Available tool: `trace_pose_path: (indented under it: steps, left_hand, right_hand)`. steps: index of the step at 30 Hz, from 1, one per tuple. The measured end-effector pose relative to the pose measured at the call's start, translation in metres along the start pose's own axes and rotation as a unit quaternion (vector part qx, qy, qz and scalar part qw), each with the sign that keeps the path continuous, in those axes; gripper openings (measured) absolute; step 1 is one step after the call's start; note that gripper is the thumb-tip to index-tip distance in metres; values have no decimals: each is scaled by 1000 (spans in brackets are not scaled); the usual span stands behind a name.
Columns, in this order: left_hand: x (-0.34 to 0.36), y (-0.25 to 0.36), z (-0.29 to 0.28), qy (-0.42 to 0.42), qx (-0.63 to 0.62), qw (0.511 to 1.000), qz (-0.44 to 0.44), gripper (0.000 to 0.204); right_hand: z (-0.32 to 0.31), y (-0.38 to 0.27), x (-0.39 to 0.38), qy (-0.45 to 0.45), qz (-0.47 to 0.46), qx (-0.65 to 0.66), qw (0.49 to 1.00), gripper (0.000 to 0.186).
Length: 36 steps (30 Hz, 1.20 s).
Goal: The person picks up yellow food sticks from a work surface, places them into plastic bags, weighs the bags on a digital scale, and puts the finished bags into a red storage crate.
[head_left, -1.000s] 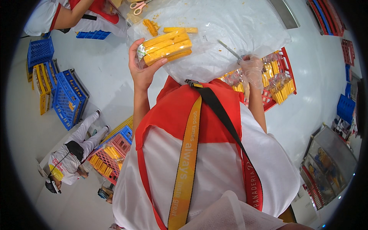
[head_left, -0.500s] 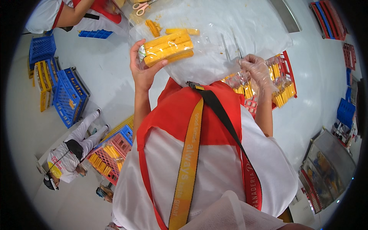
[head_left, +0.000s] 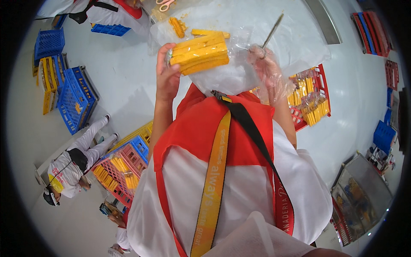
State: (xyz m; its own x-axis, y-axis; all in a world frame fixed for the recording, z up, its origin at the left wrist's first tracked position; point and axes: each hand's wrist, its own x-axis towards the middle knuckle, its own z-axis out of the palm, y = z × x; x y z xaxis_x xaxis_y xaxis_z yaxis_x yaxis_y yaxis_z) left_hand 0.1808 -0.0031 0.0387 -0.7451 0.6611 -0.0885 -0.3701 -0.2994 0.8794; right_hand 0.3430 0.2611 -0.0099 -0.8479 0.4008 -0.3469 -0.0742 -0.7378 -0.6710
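Observation:
My bare left hand (head_left: 168,73) grips the left end of a clear plastic bag packed with yellow bread sticks (head_left: 200,52), its thumb in front and fingers behind. The bag is held tilted above the table, its loose clear end toward the right. My right hand (head_left: 265,66), in a clear plastic glove, is closed round a slim metal tool (head_left: 273,31) pointing up and away; whether it is scissors or tongs I cannot tell. Beyond the bag, a loose yellow stick (head_left: 209,33) and broken yellow pieces (head_left: 177,26) lie on the plastic-covered table (head_left: 299,45).
Pink-handled scissors (head_left: 165,5) lie at the table's far edge. A red crate (head_left: 322,81) of bagged yellow sticks stands at my right. To the left are blue crates (head_left: 75,100), a pink crate (head_left: 133,156) and a co-worker (head_left: 77,160). Another person (head_left: 113,15) stands far left.
My right hand has moved left toward the bag, with the metal tool now pointing up to the right. My left hand and the bag have shifted slightly right in view.

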Motion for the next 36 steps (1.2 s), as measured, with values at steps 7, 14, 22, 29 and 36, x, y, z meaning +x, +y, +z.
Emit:
trace_pose_path:
  steps: [7,14,22,29,36]
  left_hand:
    - [-10,8,0,10,-89,995,-51,76]
    - [-6,-7,-15,12,-66,995,-76,67]
    - [-1,-32,-21,2,-54,996,-75,57]
    - [-7,-22,-21,-24,-32,993,-109,57]
    - [-10,-29,-13,19,-47,990,-130,46]
  right_hand:
    - [25,-43,-6,-84,99,-183,975,31]
    - [35,-33,2,-98,64,-279,953,41]
    - [29,-20,12,-77,53,-302,949,44]
    - [32,-17,3,-76,17,-271,959,44]
    - [32,-17,-8,-56,12,-257,965,43]
